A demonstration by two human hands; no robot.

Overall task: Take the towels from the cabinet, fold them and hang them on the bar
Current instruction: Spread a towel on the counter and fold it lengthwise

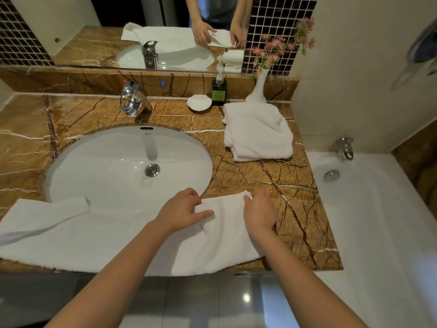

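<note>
1. Towel (118,237), white and long, spread flat along the near edge of the brown marble worktop (295,209), lying across the front rim of the sink (94,166); left end folded back on itself, near edge hanging slightly over the front.
2. Left hand (182,210) on the right end of the towel, thumb laid along the cloth, fingers curled over the far edge and gripping it.
3. Right hand (259,213) just beside the left, fingers curled, pinching the far right corner of the same towel.
4. Folded towels (257,131), white, stacked at the back right of the worktop, well apart from both hands.
5. Behind that stack, a white vase (259,88) of pink flowers (272,50); left of it a dark soap bottle (219,91) with a pump, then a white shell-shaped dish (199,102).
6. Chrome tap (132,100) behind the sink; mirror (94,43) above, reflecting both hands and the towel.
7. White bathtub (378,221) right of the worktop.
</note>
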